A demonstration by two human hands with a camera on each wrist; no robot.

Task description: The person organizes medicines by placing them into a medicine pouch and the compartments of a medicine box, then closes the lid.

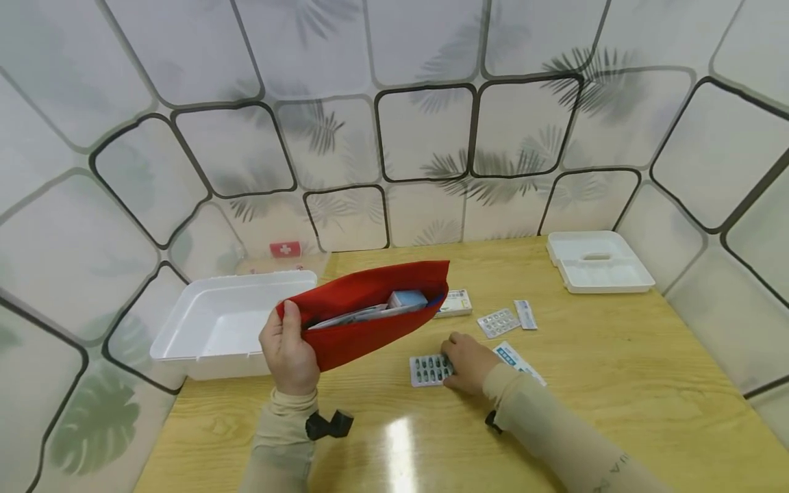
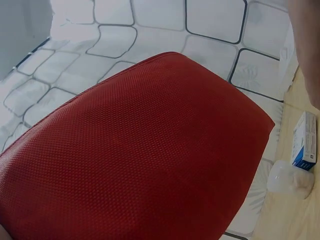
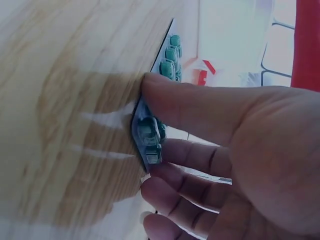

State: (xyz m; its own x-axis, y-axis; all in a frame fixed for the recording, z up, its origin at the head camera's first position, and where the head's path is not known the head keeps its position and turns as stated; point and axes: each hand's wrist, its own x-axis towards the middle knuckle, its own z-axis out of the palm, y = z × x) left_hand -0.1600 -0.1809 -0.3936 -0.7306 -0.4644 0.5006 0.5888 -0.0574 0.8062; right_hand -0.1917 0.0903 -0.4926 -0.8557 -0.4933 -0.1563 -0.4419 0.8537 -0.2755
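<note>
My left hand (image 1: 286, 349) grips the left end of a red fabric pouch (image 1: 370, 311) and holds it up over the table with its mouth open; a small box and flat packets show inside. The pouch (image 2: 135, 150) fills the left wrist view. My right hand (image 1: 466, 359) is down on the wooden table, thumb and fingers pinching the edge of a blister pack of dark green capsules (image 1: 429, 370). Up close, the same blister pack (image 3: 155, 125) lies between my thumb and fingers.
An open white plastic box (image 1: 222, 325) stands at the left, its lid (image 1: 598, 261) at the back right. A small medicine box (image 1: 455, 302), another blister pack (image 1: 498, 322), a sachet (image 1: 526, 314) and a blue-white packet (image 1: 518, 359) lie on the table (image 1: 616, 383).
</note>
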